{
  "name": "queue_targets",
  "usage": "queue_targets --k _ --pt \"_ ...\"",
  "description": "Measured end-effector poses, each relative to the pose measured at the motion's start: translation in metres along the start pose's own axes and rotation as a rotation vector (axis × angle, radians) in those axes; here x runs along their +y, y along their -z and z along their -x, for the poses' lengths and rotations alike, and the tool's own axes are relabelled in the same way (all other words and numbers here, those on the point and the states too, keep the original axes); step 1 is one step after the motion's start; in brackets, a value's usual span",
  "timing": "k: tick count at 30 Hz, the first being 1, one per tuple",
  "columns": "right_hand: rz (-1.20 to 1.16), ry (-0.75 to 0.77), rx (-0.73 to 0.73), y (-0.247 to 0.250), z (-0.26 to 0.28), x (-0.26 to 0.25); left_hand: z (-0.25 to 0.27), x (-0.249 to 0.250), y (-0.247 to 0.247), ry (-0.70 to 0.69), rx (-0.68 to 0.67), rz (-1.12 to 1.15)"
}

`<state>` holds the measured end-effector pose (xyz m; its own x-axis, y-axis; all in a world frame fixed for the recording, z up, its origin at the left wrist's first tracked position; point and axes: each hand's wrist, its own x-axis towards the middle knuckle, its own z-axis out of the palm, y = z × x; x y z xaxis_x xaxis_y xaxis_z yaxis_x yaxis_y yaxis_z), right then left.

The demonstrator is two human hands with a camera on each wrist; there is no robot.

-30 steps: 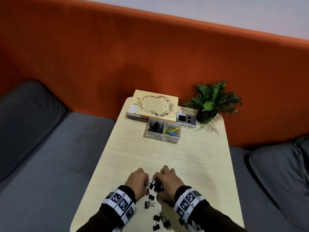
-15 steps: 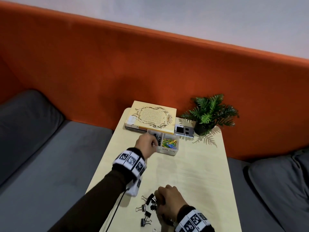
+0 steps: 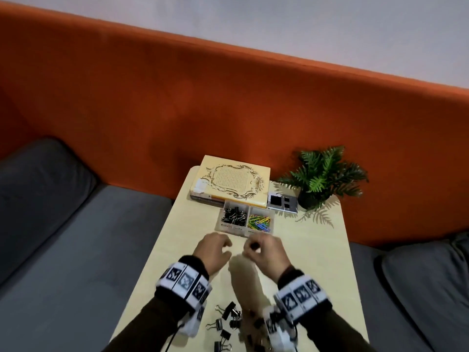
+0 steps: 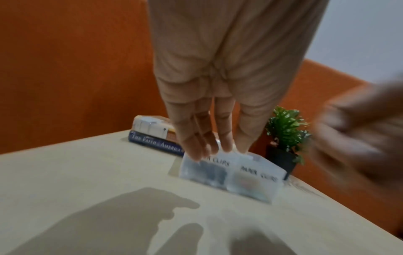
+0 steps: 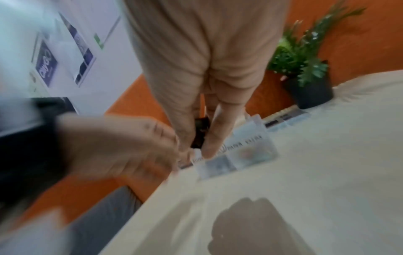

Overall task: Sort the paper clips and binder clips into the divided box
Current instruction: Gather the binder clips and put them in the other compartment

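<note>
Both hands hang over the table (image 3: 312, 255), just short of the divided box (image 3: 218, 228). The left hand (image 3: 212, 252) is empty, its fingers (image 4: 197, 138) loose and nearly straight. The right hand (image 3: 264, 250) pinches a black binder clip (image 5: 199, 136) between thumb and fingers. In the box, black binder clips fill the left compartment (image 3: 234, 215) and coloured paper clips (image 3: 258, 222) the right. More binder clips (image 3: 228, 318) lie scattered on the near edge, beneath the wrists. Behind the box sit stacked books (image 3: 233, 181) and a small potted plant (image 3: 322, 174).
</note>
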<state>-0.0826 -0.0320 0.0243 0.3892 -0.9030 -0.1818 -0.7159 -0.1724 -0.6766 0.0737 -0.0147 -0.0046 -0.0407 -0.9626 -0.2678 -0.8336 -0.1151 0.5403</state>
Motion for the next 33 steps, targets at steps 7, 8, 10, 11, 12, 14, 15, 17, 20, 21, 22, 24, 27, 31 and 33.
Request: queue_targets --k 7,8,10,11,12,14,15,17,20,21,22,24,27,31,33 --pt "0.123 -0.035 0.068 -0.002 -0.109 -0.027 0.073 -0.027 -0.036 0.130 -0.281 -0.040" --pt "0.175 -0.021 0.043 -0.002 -0.113 -0.028 0.078 -0.028 -0.037 0.132 -0.309 -0.030" --pt "0.228 0.029 0.001 -0.005 -0.106 -0.025 0.088 -0.030 -0.042 0.136 -0.358 0.019" --pt "0.234 0.064 -0.015 -0.005 -0.095 -0.024 0.092 -0.030 -0.044 0.125 -0.379 0.042" --pt "0.242 0.089 -0.049 -0.007 -0.079 -0.019 0.097 -0.030 -0.047 0.110 -0.397 0.052" --pt "0.288 0.060 -0.203 -0.012 -0.035 -0.001 0.105 -0.028 -0.055 0.066 -0.414 0.012" --pt "0.314 0.001 -0.297 -0.015 -0.009 0.011 0.109 -0.026 -0.059 0.042 -0.411 -0.027" --pt "0.362 -0.148 -0.444 -0.019 0.046 0.038 0.115 -0.022 -0.066 0.006 -0.398 -0.090" --pt "0.304 -0.281 -0.522 -0.031 0.108 0.064 0.117 -0.019 -0.077 -0.022 -0.355 -0.138" --pt "0.271 -0.279 -0.495 -0.037 0.118 0.067 0.115 -0.018 -0.080 -0.027 -0.336 -0.139" --pt "0.245 -0.260 -0.452 -0.045 0.124 0.068 0.113 -0.017 -0.083 -0.032 -0.325 -0.138" --pt "0.235 -0.184 -0.371 -0.059 0.124 0.067 0.107 -0.016 -0.085 -0.038 -0.308 -0.132" --pt "0.237 -0.069 -0.319 -0.074 0.110 0.063 0.096 -0.014 -0.084 -0.043 -0.258 -0.101" --pt "0.279 -0.034 -0.279 -0.080 0.093 0.053 0.085 -0.013 -0.077 -0.023 -0.235 -0.065" --pt "0.310 -0.038 -0.278 -0.080 0.085 0.049 0.081 -0.011 -0.074 -0.023 -0.242 -0.059"
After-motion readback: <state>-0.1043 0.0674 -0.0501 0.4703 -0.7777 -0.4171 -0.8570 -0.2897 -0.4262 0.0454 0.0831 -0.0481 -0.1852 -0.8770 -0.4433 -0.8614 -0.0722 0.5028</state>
